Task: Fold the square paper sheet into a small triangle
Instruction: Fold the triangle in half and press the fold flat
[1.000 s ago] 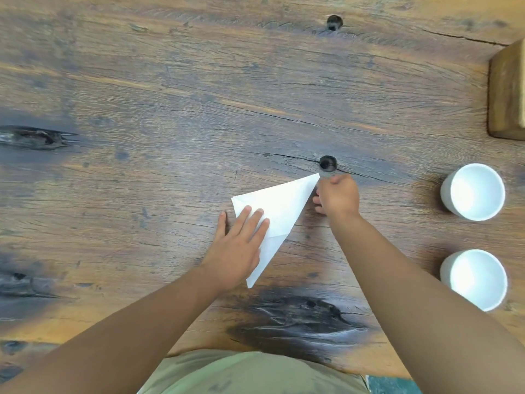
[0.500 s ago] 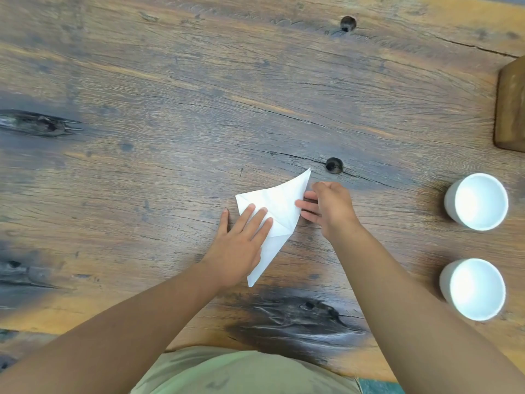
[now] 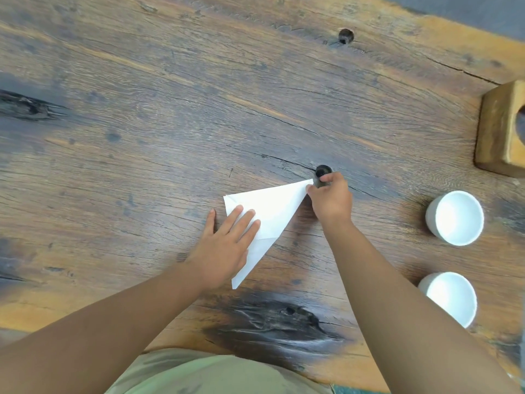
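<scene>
The left hand [image 3: 227, 245] is lying spread and flat on the near-left part of the folded white paper [image 3: 270, 206], pinning it to the counter [image 3: 142, 123], while the right hand [image 3: 331, 199] is pinching its far-right tip, probably to keep the layers aligned.

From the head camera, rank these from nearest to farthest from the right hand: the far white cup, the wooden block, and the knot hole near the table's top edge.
From the right hand:
1. Far white cup, to its right.
2. Knot hole, straight beyond it.
3. Wooden block, far right edge.
</scene>
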`<state>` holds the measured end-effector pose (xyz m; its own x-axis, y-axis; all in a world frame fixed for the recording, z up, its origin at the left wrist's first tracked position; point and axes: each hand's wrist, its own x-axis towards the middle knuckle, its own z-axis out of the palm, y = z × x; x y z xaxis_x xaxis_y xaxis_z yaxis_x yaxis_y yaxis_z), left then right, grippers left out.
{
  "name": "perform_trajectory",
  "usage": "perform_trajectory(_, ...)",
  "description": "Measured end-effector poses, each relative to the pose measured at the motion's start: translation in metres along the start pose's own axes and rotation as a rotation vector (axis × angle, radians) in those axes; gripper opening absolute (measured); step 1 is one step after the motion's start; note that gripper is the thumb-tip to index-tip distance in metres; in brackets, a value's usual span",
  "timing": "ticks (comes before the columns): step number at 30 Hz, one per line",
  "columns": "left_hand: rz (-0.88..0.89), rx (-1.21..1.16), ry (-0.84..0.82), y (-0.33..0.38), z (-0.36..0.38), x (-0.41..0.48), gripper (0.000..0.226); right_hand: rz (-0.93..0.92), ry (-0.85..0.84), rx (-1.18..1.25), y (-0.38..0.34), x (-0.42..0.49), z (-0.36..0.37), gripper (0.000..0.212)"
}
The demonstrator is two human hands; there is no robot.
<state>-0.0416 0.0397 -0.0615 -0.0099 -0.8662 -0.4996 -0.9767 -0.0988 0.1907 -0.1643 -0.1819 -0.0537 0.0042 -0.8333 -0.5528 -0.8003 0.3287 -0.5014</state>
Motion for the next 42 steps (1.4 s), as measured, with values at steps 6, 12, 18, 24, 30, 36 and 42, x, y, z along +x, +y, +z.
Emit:
perform_trajectory(6, 0.008, -0.032, 0.001, 0.009, -0.011, 0.013, 0.061, 0.097, -0.056, 0.096, -0.005, 0.021, -0.009, 0.02)
perform_trajectory(12, -0.008, -0.048, 0.003, 0.013, -0.012, 0.025, 0.061, 0.256, -0.227, 0.242, -0.018, 0.033, -0.03, 0.012)
perform_trajectory(18, -0.006, -0.063, 0.016, 0.013, -0.01, 0.026, 0.062, 0.219, -0.233, 0.324, -0.011, 0.034, -0.034, 0.014)
perform_trajectory(24, 0.005, -0.049, 0.03, 0.013, -0.007, 0.028, 0.062, 0.011, -0.275, 0.216, 0.001, 0.023, -0.027, 0.027)
perform_trajectory(30, -0.021, -0.074, 0.02, 0.008, -0.009, 0.027, 0.061, -0.04, -0.177, 0.197, 0.01, 0.013, -0.027, 0.033)
perform_trajectory(36, -0.088, -0.065, 0.051, -0.022, -0.018, 0.017, 0.06, -0.061, -0.154, 0.277, 0.015, 0.011, -0.03, 0.031)
perform_trajectory(42, -0.027, -0.018, 0.037, -0.032, -0.023, 0.018, 0.058, -0.126, -0.233, 0.345, 0.007, -0.002, -0.031, 0.022)
